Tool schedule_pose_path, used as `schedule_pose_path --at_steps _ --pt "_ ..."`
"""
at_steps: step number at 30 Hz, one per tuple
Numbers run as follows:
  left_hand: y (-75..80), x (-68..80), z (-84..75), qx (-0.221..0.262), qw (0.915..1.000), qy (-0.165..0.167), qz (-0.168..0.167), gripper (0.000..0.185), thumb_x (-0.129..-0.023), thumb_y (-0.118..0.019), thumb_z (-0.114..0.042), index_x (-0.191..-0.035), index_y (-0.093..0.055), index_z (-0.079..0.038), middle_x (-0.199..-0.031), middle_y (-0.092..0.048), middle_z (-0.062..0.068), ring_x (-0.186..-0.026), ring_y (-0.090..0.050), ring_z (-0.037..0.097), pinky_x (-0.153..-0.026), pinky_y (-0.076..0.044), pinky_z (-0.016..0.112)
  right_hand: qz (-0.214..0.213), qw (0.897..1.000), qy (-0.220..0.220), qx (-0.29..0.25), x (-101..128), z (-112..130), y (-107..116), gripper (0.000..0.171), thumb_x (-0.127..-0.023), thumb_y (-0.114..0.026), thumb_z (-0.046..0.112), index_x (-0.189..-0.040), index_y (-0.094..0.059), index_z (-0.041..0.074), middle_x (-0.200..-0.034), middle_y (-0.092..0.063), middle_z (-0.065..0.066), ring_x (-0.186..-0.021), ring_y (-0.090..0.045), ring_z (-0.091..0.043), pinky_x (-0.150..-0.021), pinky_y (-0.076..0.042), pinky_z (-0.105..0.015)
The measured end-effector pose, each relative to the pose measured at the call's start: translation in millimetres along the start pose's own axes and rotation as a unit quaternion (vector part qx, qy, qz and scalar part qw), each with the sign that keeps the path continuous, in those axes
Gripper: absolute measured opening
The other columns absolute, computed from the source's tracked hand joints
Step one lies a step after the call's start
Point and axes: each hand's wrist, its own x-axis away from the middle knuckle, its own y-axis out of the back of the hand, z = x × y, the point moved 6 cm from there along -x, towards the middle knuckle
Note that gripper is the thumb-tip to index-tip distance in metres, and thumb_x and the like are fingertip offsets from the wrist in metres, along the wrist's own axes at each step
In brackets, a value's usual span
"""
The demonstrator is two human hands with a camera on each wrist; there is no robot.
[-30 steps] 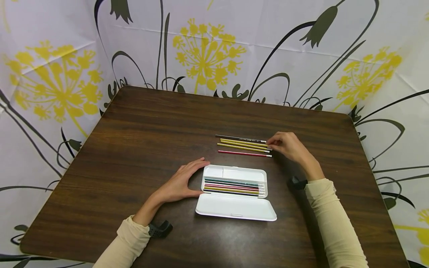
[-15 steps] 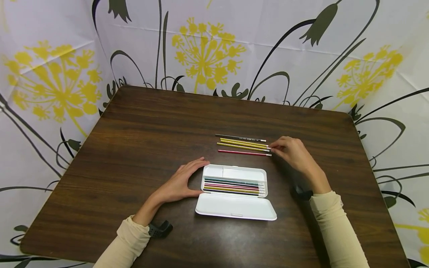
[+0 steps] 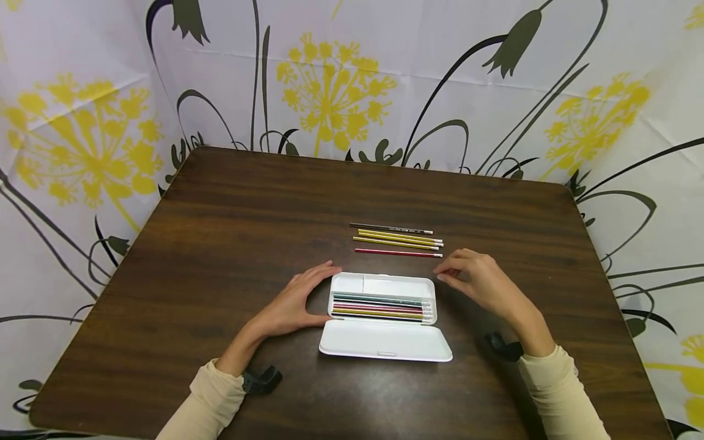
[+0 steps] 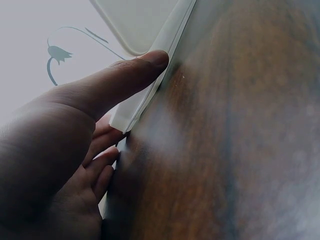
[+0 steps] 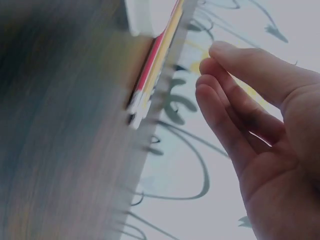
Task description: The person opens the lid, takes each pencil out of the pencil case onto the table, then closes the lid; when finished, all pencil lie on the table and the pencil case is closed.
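White pencil case (image 3: 398, 285) on wood-grain table (image 3: 264, 208), lid (image 3: 385, 341) laid back, pencils (image 3: 379, 307) inside; loose pencils (image 3: 398, 237) beyond it. Left hand (image 3: 294, 302) grips its left end. Right hand (image 3: 481, 282), fingers loosely bent, hovers near its right end.

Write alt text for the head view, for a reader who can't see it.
A person's left hand holds the left end of an open white pencil case on a brown table, while their right hand hovers near its far right corner, holding nothing. Pencils lie in the case; a red pencil, yellow pencils and a black pencil lie beyond it.
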Motion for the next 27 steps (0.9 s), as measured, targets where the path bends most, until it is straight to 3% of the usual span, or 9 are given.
schedule_pose_path --at_steps 6,12,19,27 --pt "-4.1 4.0 1.0 0.007 1.0000 0.000 -0.006 0.092 -0.075 -0.083 -0.046 -0.151 -0.038 -0.021 -0.157 -0.031 0.004 -0.145 -0.021 0.019 -0.106 -0.020 0.059 0.037 0.999 0.031 -0.007 8 25 -17 0.018 -0.079 -0.082 0.004 -0.095 -0.076 0.010 -0.090 -0.064 0.006 -0.077 -0.060 -0.007 -0.063 -0.052 -0.027" --pt "-6.3 3.8 1.4 0.010 0.9999 -0.003 -0.006 0.091 -0.076 -0.083 -0.046 -0.151 -0.038 -0.021 -0.157 -0.031 0.003 -0.145 -0.021 0.019 -0.106 -0.021 0.056 0.069 0.996 0.047 0.033 20 41 -39 0.017 -0.079 -0.082 0.006 -0.095 -0.076 0.008 -0.092 -0.063 0.000 -0.080 -0.061 -0.013 -0.065 -0.051 -0.024" --pt "-3.6 2.2 0.7 0.009 0.9999 -0.006 -0.008 0.091 -0.076 -0.083 -0.045 -0.151 -0.038 -0.021 -0.156 -0.032 0.003 -0.145 -0.021 0.018 -0.106 -0.021 0.056 0.065 0.990 0.051 0.114 22 45 -46 0.013 -0.080 -0.082 0.011 -0.091 -0.074 0.011 -0.089 -0.064 0.001 -0.083 -0.056 -0.014 -0.064 -0.051 -0.028" --pt "-1.3 0.0 0.6 0.005 0.9999 -0.007 -0.007 0.091 -0.076 -0.083 -0.046 -0.151 -0.038 -0.022 -0.156 -0.032 0.003 -0.145 -0.021 0.017 -0.106 -0.021 0.057 0.043 0.986 0.066 0.147 21 51 -46 0.011 -0.079 -0.082 0.010 -0.084 -0.073 0.011 -0.082 -0.061 0.003 -0.077 -0.053 -0.013 -0.061 -0.049 -0.028"
